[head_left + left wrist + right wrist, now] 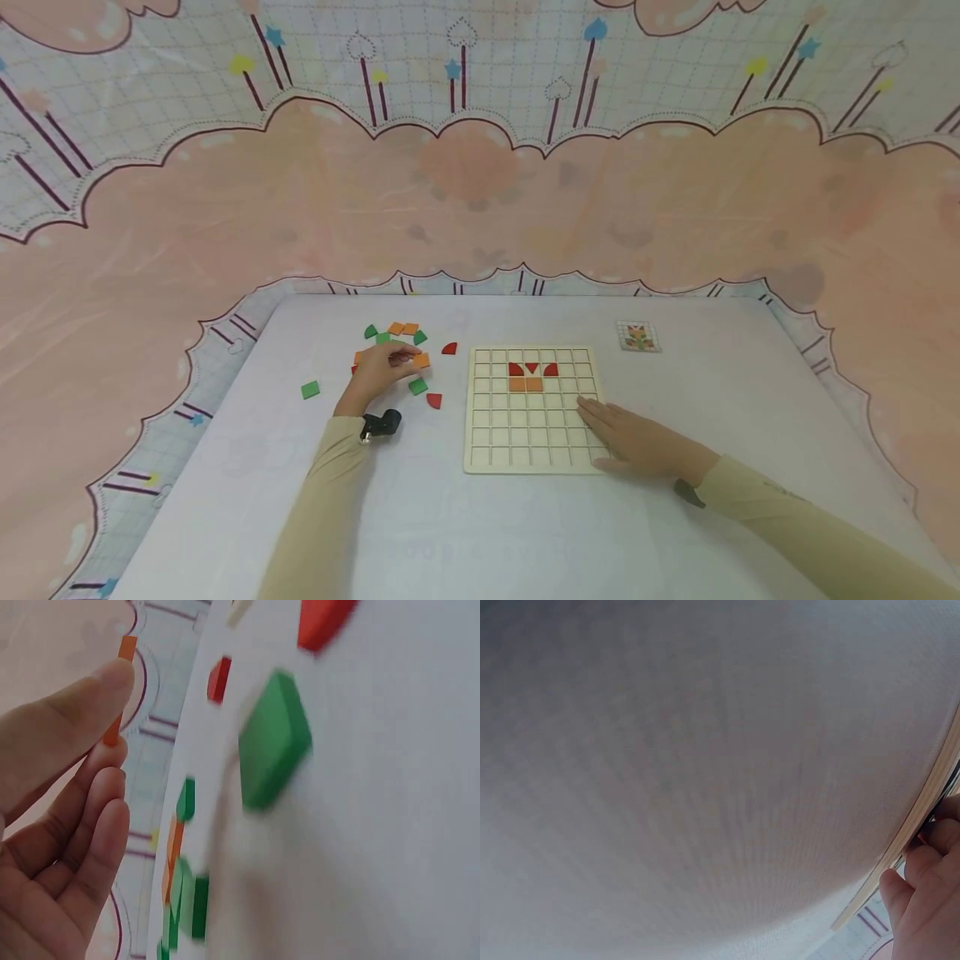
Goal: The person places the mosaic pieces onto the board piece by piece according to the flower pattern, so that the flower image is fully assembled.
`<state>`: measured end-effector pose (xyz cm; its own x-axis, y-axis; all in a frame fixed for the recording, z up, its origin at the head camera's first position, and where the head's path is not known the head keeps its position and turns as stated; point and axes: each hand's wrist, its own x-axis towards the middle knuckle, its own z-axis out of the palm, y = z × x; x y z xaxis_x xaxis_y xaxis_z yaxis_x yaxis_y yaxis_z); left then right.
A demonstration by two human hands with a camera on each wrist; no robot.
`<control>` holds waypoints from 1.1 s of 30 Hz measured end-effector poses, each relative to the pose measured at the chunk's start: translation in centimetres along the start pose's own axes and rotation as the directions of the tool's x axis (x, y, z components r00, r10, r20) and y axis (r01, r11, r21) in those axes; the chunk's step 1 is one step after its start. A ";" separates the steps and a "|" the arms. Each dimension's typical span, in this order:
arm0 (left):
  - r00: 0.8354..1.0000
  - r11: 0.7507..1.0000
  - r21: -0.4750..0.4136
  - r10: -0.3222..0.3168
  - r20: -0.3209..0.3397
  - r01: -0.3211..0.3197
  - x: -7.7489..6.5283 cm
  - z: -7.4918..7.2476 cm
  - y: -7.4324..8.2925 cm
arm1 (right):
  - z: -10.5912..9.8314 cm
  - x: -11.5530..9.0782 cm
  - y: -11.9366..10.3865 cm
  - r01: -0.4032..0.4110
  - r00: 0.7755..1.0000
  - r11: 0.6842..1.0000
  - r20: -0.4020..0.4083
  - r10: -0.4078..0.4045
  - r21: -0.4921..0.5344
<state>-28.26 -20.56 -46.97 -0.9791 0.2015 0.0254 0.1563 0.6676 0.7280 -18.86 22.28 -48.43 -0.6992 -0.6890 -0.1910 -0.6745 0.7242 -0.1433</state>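
My left hand [377,375] pinches an orange square tile [422,360] between thumb and fingers; in the left wrist view this tile [128,648] stands edge-on, raised off the table. Below it lie a green square tile [417,387] and a red quarter-round tile [434,401]. My right hand [643,440] rests with extended fingers on the right side of the wooden grid board [487,442]. On the board, two red quarter-round tiles [515,369] flank a red triangle tile [532,367], with two orange squares [517,384] in the row below.
Several loose green, orange and red tiles [402,328] are scattered around my left hand, partly hidden by it. One green square [310,390] lies apart at the left. A small pattern card [639,337] lies behind the board to the right. Patterned cloth [480,208] hangs beyond the table.
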 end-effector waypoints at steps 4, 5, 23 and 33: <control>1.000 1.000 -0.006 0.025 0.019 -0.024 1.2 1.6 1.6 | 0.0 0.0 0.0 -0.002 1.000 1.000 0.008 0.002 -0.001; 0.999 0.999 -0.005 0.036 0.021 -0.036 1.5 2.0 2.0 | 0.0 0.1 0.0 -0.003 1.000 1.000 0.009 0.003 -0.003; 0.980 0.980 -0.099 0.181 0.080 -0.173 4.2 8.3 7.8 | 0.1 0.1 0.1 0.002 1.000 1.000 0.006 -0.002 -0.024; 0.980 0.984 -0.088 0.165 0.108 -0.156 4.3 10.6 9.1 | -0.1 0.1 0.0 -0.001 1.000 1.000 0.018 0.001 -0.018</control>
<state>-29.67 -6.00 -47.46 -0.9201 0.3852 0.0710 0.2949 0.5620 0.7728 -18.93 22.18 -48.37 -0.6955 -0.6875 -0.2089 -0.6781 0.7242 -0.1256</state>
